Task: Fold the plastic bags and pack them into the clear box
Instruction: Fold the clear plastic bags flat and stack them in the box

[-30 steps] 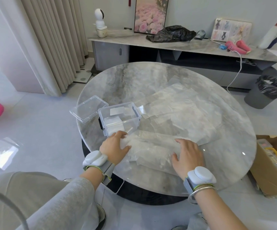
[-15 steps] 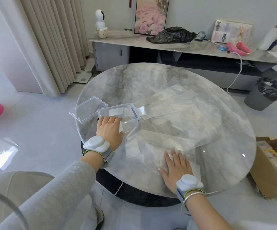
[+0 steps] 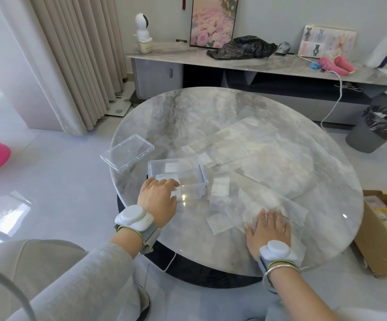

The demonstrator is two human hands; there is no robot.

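**Two open hands, one at the box, one on a bag**

We see the left hand (image 3: 159, 198) at the near left corner of the box (image 3: 200, 181), its fingers stretched almost straight over the rim onto a folded bag (image 3: 166, 178) lying inside. It grips nothing that we can make out. The right hand (image 3: 268, 230) lies flat, palm down and fingers spread, on a bag (image 3: 290, 212) near the table's (image 3: 211, 117) near right edge. The box stands open at the table's left side. Its lid (image 3: 127, 152) lies just behind and to the left, overhanging the edge. More bags (image 3: 257, 144) lie spread flat beyond the box, towards the middle.
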